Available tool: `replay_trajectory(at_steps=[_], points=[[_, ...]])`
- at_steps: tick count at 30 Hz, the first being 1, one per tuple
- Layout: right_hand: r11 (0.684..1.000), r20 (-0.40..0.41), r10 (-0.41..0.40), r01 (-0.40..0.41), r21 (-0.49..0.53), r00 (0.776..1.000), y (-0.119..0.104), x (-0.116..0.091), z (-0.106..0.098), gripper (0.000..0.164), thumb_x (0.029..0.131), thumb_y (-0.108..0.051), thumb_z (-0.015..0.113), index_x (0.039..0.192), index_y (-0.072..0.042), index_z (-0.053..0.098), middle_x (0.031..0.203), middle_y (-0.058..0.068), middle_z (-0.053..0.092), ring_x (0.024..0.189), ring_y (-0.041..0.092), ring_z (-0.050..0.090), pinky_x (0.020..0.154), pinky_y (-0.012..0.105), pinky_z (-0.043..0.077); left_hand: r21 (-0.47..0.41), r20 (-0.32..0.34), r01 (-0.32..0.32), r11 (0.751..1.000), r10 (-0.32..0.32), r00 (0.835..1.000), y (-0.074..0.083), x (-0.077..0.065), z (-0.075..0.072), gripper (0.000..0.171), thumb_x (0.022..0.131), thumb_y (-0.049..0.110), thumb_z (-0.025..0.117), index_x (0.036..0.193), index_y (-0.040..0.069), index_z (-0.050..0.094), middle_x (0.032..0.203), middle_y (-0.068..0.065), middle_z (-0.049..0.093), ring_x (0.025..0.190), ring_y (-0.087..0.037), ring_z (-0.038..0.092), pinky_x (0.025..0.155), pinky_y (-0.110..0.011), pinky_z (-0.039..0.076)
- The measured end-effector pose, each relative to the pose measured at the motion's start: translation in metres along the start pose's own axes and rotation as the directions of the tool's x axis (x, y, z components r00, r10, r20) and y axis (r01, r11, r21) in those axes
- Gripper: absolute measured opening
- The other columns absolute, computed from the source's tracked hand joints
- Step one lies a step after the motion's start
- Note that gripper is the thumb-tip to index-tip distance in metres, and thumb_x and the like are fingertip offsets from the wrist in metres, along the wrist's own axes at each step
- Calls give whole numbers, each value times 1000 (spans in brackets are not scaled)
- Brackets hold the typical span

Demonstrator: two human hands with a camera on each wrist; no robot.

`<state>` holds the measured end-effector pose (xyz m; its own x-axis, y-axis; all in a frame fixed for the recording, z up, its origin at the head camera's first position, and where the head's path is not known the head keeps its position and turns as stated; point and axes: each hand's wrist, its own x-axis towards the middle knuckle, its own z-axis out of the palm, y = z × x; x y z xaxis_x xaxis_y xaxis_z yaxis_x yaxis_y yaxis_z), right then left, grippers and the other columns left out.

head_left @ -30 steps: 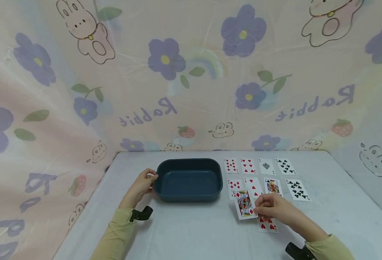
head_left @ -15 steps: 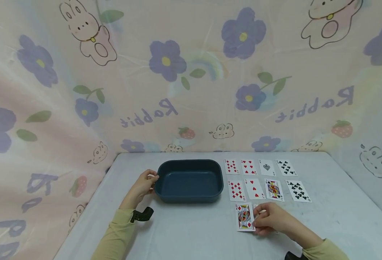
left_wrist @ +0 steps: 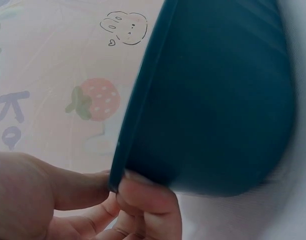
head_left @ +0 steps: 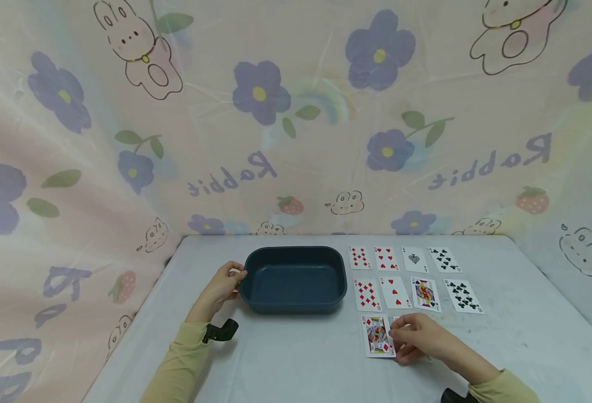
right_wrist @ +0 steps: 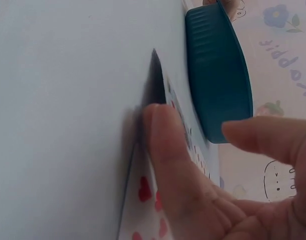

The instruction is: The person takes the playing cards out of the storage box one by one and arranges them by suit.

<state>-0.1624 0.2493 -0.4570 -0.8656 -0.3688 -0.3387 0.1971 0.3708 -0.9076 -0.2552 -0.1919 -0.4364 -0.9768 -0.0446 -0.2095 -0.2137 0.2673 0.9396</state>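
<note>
My left hand [head_left: 219, 288] pinches the left rim of a dark teal deep tray [head_left: 293, 307] between thumb and fingers; the left wrist view shows the tray's rim [left_wrist: 138, 105] caught there. At the front of the card rows, my right hand [head_left: 419, 338] has a fingertip at the right edge of the king of diamonds [head_left: 376, 336]. In the right wrist view that finger [right_wrist: 167, 135] touches the card while another stands apart from it. A hearts card [right_wrist: 145, 190] lies beside it, mostly hidden under the right hand in the head view.
Two rows of face-up playing cards lie right of the tray, among them an ace of spades [head_left: 414, 259], a jack-like face card [head_left: 425, 294] and a clubs card [head_left: 463, 295]. White cloth covers the table [head_left: 296, 358]; a printed curtain [head_left: 296, 140] rises behind.
My right hand has brought the king of diamonds toward the table's front and laid it left of the hearts card, then nudged it slightly left. The left hand keeps its place on the tray.
</note>
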Motion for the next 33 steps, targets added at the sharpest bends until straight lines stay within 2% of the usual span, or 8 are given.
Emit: replay_trajectory(at_steps=[7, 17, 22, 28, 33], points=[[999, 9, -35, 35, 0, 999, -3, -1, 1, 36, 95, -14, 55, 114, 17, 52, 83, 13, 66, 65, 23, 66, 62, 37, 55, -31, 8, -15, 999, 15, 1000, -3, 1, -1, 14, 100, 9, 50, 111, 1, 48, 82, -11, 49, 63, -17, 49, 54, -29, 44], [1000, -25, -16, 16, -14, 1000, 0, -4, 3, 38, 97, -18, 54, 116, 15, 51, 82, 12, 64, 68, 25, 65, 64, 39, 55, -29, 8, -20, 999, 21, 1000, -5, 0, 0, 16, 100, 11, 50, 112, 2, 48, 84, -10, 50, 67, -18, 50, 57, -30, 46], [999, -30, -45, 44, -9, 999, -1, -9, -1, 37, 97, -18, 54, 115, 14, 52, 83, 12, 64, 68, 28, 66, 63, 40, 55, -43, 16, -27, 999, 28, 999, -7, 2, 1, 17, 100, 12, 50, 114, 1, 49, 86, -9, 52, 68, -18, 52, 58, -30, 47], [987, -8, -157, 157, -23, 987, -15, -14, -14, 40, 98, -17, 53, 121, 15, 47, 93, 17, 64, 76, 33, 67, 66, 41, 55, -19, 28, -30, 999, 30, 999, -7, 0, -3, 23, 101, 15, 49, 117, -1, 49, 91, -13, 54, 69, -18, 53, 59, -31, 48], [941, 35, -306, 308, -140, 951, -37, -14, -34, 39, 100, -18, 50, 126, 11, 45, 103, 21, 63, 85, 34, 66, 70, 42, 54, 46, 59, -44, 998, 42, 997, -1, 1, -14, 36, 103, 29, 45, 117, -4, 51, 92, -15, 55, 69, -20, 58, 60, -34, 52]])
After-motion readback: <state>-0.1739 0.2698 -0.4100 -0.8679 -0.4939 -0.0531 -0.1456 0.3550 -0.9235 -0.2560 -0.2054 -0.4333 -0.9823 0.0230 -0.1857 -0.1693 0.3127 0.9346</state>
